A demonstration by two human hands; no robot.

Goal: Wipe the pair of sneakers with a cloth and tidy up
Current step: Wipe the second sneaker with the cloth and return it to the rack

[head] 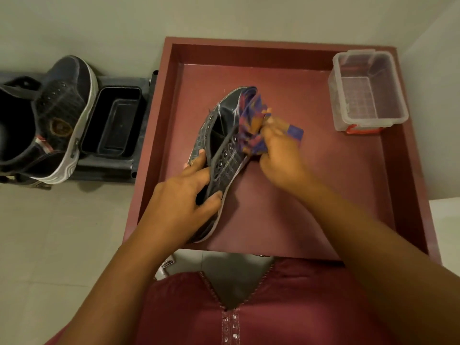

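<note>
Pale floor tiles and a plain wall surround a low maroon worktop [403, 170] with a raised rim, seen from above. Fingers [199, 158] of the left hand [181, 200] curl over the collar of a dark sneaker [221, 150], thumb on the near side, holding it tilted on its side on the worktop with the toe pointing away. Fingers of the right hand [276, 150] are closed round a bunched purple-and-orange cloth [251, 120], which is pressed against the upper near the eyelets; motion blur hides how each finger lies. Judged from this, the wiping of this sneaker is under way.

The sneaker looks light, with a soft upper that yields and a stiffer sole; the collar and heel counter appear the firmest hold, and a grip on the sole edge would likely steady it better for hard rubbing. The cloth is limp and would need to stay bunched to keep pressure.

Further out, an empty clear plastic box [368, 90] stands in the far right corner of the worktop. Left of the worktop, the second sneaker [57, 115] rests on a dark floor rack [144, 120] beside a black tray [112, 123].
</note>
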